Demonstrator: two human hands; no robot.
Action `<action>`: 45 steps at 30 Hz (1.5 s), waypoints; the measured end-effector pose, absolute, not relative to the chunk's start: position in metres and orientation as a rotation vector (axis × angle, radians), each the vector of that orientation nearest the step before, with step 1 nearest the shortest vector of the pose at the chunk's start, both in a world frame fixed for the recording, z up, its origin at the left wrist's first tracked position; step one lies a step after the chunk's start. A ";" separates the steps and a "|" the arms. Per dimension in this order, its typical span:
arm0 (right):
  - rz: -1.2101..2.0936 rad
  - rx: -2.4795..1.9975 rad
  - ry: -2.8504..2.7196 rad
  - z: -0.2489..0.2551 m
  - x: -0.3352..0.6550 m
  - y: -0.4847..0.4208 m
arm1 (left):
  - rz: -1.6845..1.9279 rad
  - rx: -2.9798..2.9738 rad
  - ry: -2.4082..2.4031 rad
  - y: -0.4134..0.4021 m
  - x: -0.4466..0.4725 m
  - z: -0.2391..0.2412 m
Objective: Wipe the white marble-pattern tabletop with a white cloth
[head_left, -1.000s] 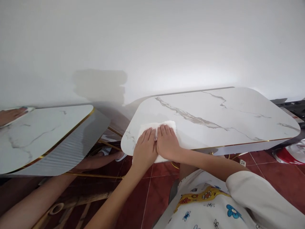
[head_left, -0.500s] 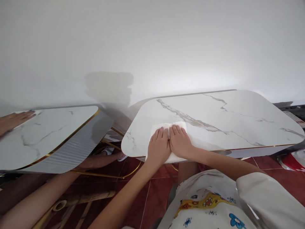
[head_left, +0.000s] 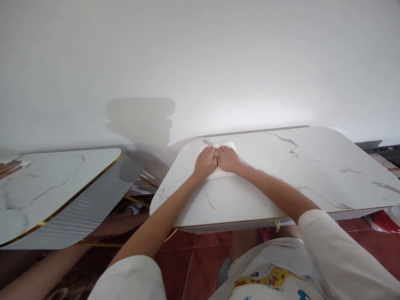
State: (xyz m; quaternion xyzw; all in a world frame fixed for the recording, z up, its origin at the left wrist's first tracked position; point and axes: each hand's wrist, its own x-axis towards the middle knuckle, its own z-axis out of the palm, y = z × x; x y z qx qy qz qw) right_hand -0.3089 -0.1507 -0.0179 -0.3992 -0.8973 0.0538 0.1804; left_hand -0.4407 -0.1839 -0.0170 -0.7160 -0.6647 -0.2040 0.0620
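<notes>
My left hand (head_left: pixel 205 161) and my right hand (head_left: pixel 227 158) lie side by side, nearly touching, on a folded white cloth (head_left: pixel 220 173). Both press it onto the white marble-patterned tabletop (head_left: pixel 325 156), left of its middle. The fingers are close together and bent over the cloth, whose far edge shows past the fingertips. Grey-brown veins cross the tabletop, and a thin gold-coloured strip follows its near edge. A small gold-coloured fitting (head_left: pixel 277 226) sits on the front below that edge.
On the left stands a second marble-patterned table (head_left: pixel 62 175) with a gold trim and ribbed side. Another person's hand (head_left: pixel 9 168) rests there on something white. Behind both tables rises a pale wall (head_left: pixel 200 62). Red tiles (head_left: pixel 208 262) cover the floor.
Both my hands have slid the cloth forward, from the near edge deeper onto the tabletop. The other person's hand has shifted left in view. My view has tilted slightly up.
</notes>
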 end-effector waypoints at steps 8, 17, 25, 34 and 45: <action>0.193 -1.319 -2.467 -0.017 -0.335 -0.086 | -0.719 -2.124 -2.012 -0.108 -0.466 -0.019; 0.162 -1.302 -2.475 -0.012 -0.344 -0.034 | -0.668 -2.082 -2.008 -0.059 -0.470 -0.015; 0.124 -1.277 -2.503 -0.016 -0.326 -0.020 | -0.504 -2.109 -2.001 -0.044 -0.450 -0.017; 0.032 -1.340 -2.472 -0.014 -0.301 -0.025 | -0.569 -2.137 -1.956 -0.052 -0.423 -0.016; 0.071 -1.348 -2.484 -0.018 -0.289 -0.117 | -0.620 -2.252 -1.832 -0.137 -0.420 -0.022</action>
